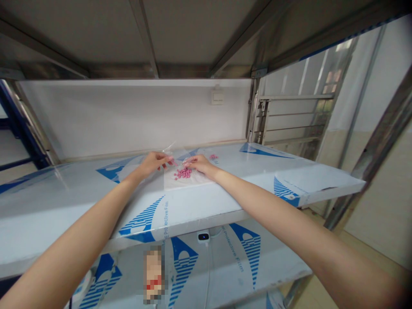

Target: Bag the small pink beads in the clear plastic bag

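Small pink pieces (183, 173) lie in a pile on a clear plastic sheet or bag (172, 183) on the film-covered shelf. Just left of the pile, my left hand (157, 163) has its fingers bent around the plastic's upper edge, near a pink piece at the fingertips. My right hand (200, 165) pinches the crumpled clear plastic directly above the pile. A smaller group of pink pieces (213, 157) rests to the right, beyond my right hand. How firmly my left fingertips grip is hard to make out.
The shelf (219, 201) carries blue-printed protective film. A metal upper deck (193, 38) hangs low overhead. Below are a lower shelf (222, 266), a small white device (203, 237) with a cable and a pixelated object (153, 274). Metal posts (253, 107) stand behind.
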